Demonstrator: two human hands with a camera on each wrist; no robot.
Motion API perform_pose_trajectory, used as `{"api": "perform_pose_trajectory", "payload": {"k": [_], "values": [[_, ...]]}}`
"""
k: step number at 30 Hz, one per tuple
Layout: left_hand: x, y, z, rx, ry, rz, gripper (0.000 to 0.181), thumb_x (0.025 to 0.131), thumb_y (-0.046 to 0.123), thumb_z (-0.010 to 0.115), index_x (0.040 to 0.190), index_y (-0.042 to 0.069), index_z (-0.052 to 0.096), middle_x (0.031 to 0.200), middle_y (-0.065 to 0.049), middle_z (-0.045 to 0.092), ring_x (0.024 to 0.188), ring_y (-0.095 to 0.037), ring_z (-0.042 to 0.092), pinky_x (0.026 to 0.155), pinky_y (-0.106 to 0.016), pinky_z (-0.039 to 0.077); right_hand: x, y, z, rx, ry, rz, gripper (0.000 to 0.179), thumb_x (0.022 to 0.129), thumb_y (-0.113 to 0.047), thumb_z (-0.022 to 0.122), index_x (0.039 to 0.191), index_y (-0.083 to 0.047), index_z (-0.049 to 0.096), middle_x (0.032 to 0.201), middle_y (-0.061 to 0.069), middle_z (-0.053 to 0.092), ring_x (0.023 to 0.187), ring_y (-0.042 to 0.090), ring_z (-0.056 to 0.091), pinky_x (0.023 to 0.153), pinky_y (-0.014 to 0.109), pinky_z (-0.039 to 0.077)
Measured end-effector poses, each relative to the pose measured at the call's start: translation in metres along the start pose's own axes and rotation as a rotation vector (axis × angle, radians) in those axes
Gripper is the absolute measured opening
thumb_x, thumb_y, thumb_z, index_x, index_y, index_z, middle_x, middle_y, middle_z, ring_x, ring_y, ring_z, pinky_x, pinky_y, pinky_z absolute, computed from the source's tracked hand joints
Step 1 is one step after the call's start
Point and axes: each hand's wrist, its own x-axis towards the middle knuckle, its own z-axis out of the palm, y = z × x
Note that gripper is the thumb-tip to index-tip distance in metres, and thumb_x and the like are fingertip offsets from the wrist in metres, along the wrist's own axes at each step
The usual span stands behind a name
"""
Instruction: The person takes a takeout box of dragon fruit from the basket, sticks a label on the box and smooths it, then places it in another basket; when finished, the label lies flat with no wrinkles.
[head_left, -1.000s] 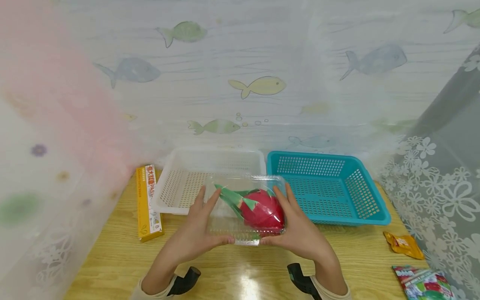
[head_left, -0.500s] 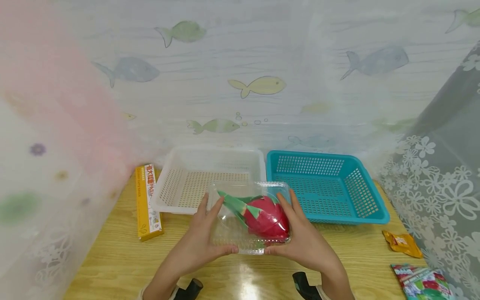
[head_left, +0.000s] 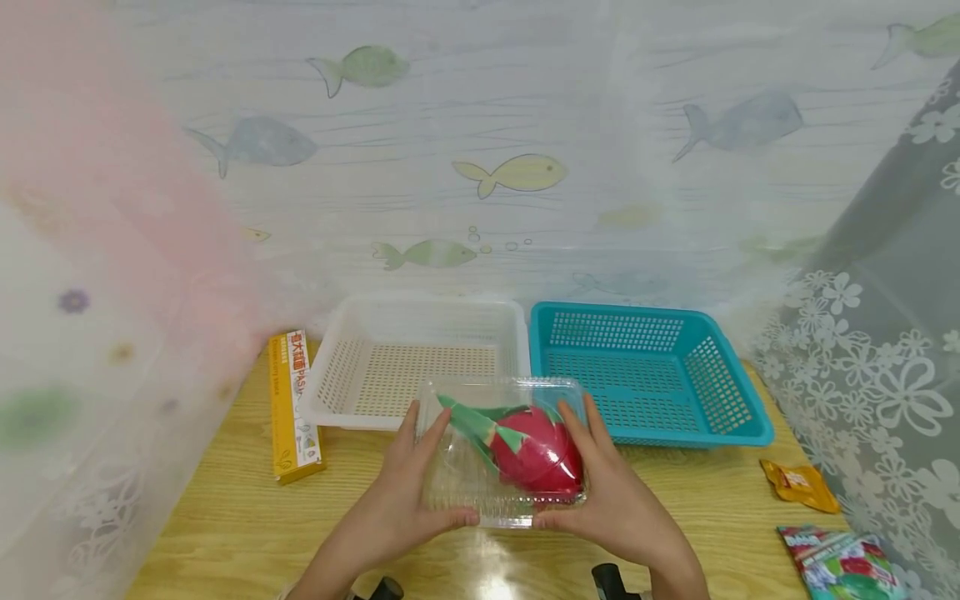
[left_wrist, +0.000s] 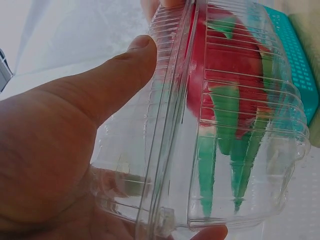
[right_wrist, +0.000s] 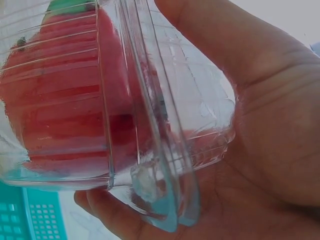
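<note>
Between both hands is a clear plastic clamshell box (head_left: 461,479), its lid closed. Inside it lies a red dragon fruit (head_left: 543,458) with green leafy tips pointing left. My left hand (head_left: 411,479) grips the box's left side, thumb along the front edge and fingers toward the back. On the right side my right hand (head_left: 611,483) grips it the same way. The left wrist view shows the thumb (left_wrist: 135,57) against the ribbed wall by the rim. Fingers (right_wrist: 112,210) pass under the box corner in the right wrist view.
Behind the box stand a white basket (head_left: 352,418) and a teal basket (head_left: 697,437), side by side. A yellow pasta box (head_left: 285,417) lies at the left. An orange packet (head_left: 801,486) and a colourful packet (head_left: 840,562) lie at the right table (head_left: 720,533) edge.
Both hands have drawn the clamshell box with the dragon fruit toward me, away from the baskets, and slightly right. Their grip looks the same throughout.
</note>
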Motion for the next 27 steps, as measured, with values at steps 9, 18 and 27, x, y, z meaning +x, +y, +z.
{"api": "perform_pose_trajectory", "payload": {"k": [9, 18, 27], "values": [[-0.006, 0.002, 0.005, -0.002, -0.003, 0.006, 0.117, 0.072, 0.051, 0.09, 0.164, 0.025, 0.023, 0.173, -0.012, -0.009, 0.154, -0.052, 0.012, 0.103, -0.073, 0.042, -0.009, 0.001, 0.001, -0.037, 0.026, -0.003, 0.127, 0.065, -0.048, 0.095, 0.165, -0.028, 0.019, 0.173, 0.01, -0.008, 0.147, 0.059, 0.027, 0.093, 0.061, 0.056], [-0.012, 0.005, 0.007, -0.011, -0.001, 0.017, 0.117, 0.071, 0.058, 0.087, 0.164, 0.031, 0.021, 0.173, -0.012, -0.005, 0.153, -0.052, 0.017, 0.1, -0.072, 0.046, -0.019, 0.0, 0.0, -0.045, 0.027, 0.024, 0.128, 0.065, -0.053, 0.093, 0.165, -0.029, 0.017, 0.173, 0.01, -0.009, 0.148, 0.058, 0.026, 0.091, 0.06, 0.057], [-0.017, 0.007, 0.01, -0.004, -0.004, 0.016, 0.119, 0.071, 0.054, 0.089, 0.164, 0.028, 0.021, 0.173, -0.012, -0.006, 0.153, -0.051, 0.018, 0.103, -0.071, 0.045, -0.024, -0.001, -0.001, -0.042, 0.013, 0.036, 0.129, 0.066, -0.052, 0.094, 0.165, -0.03, 0.015, 0.173, 0.009, -0.012, 0.147, 0.059, 0.027, 0.087, 0.058, 0.059]]}}
